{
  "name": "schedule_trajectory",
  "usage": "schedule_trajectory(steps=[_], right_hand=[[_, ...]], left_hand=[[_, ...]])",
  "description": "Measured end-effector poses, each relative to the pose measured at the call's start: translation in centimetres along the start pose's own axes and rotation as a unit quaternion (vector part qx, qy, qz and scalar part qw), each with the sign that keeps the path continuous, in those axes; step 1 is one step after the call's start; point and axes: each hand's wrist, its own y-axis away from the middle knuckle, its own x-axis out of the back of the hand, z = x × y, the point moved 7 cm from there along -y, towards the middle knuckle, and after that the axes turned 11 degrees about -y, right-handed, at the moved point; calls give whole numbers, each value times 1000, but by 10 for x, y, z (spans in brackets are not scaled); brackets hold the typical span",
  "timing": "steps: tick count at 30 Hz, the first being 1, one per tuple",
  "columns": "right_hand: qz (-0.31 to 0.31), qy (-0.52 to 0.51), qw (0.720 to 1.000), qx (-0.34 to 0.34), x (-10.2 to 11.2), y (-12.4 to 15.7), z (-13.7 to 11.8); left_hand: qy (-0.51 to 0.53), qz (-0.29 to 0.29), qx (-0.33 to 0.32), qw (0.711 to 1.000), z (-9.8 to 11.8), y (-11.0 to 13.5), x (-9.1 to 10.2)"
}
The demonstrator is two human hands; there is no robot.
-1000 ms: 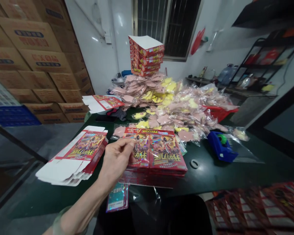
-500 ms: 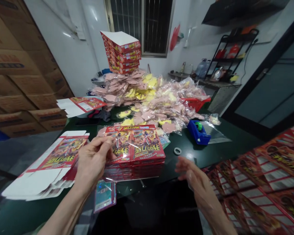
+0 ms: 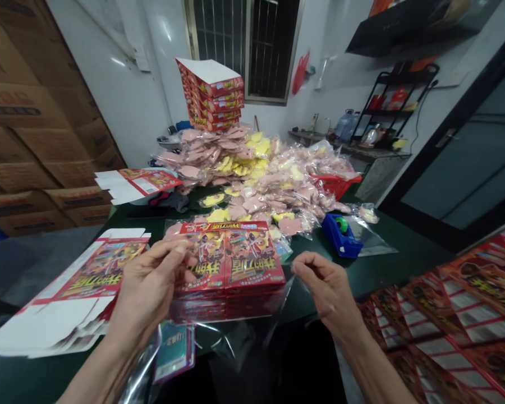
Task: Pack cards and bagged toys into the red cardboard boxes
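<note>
Two red printed boxes (image 3: 235,261) lie side by side on a stack, partly inside a clear plastic bag (image 3: 239,331), on a dark green table (image 3: 395,255). My left hand (image 3: 151,283) pinches the bag's edge at the stack's left side. My right hand (image 3: 326,289) pinches the bag's edge at the stack's right side, fingers closed on the film. A blue-green card (image 3: 174,350) in a sleeve lies at the table's near edge below my left hand.
Flat unfolded red-and-white cartons (image 3: 79,286) lie at the left. A heap of pink and yellow packets (image 3: 261,168) fills the table's middle, with stacked red boxes (image 3: 210,92) behind. A blue tape dispenser (image 3: 340,234) sits right. More red cartons (image 3: 454,325) lie at lower right. Cardboard cases (image 3: 33,140) stand left.
My right hand came into view from the right and took hold of the bag's right edge. My left hand stayed at the stack's left side. The camera turned slightly right.
</note>
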Motion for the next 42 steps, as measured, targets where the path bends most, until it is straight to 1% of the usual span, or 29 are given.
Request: schedule_trajectory(steps=[3,6,10,14,18,20,23,28,32,37,40,42], right_hand=[[-22,7,1000,0,-9,-30,-16],[-51,-6,999,-3,-21,-63,-22],[-83,5,995,-45,-34,-98,-7],[-73,17,995,-71,-37,-117,13],[-58,27,994,-90,-36,-124,26],[-55,33,993,-96,-36,-125,28],[-55,42,993,-96,-38,-125,28],[-38,55,994,-81,-43,-124,27],[-19,47,996,-80,-43,-123,32],[-2,9,994,-112,-38,-126,45],[11,-19,991,-130,-35,-129,54],[9,-32,989,-146,-34,-131,59]], left_hand=[[-14,-39,40,998,7,-4,1],[-37,-50,33,997,14,-18,6],[-61,-47,22,997,12,-47,8],[-81,-48,3,996,2,-72,6],[-103,-36,17,994,-15,-89,10],[-112,-34,17,993,-22,-95,12],[-128,-29,3,991,-27,-101,14],[-132,-20,-4,991,-27,-105,12],[-152,-31,-7,988,-25,-106,8],[-159,-43,-3,986,-24,-107,4],[-160,-42,11,986,-23,-105,3],[-160,-36,18,986,-21,-104,3]])
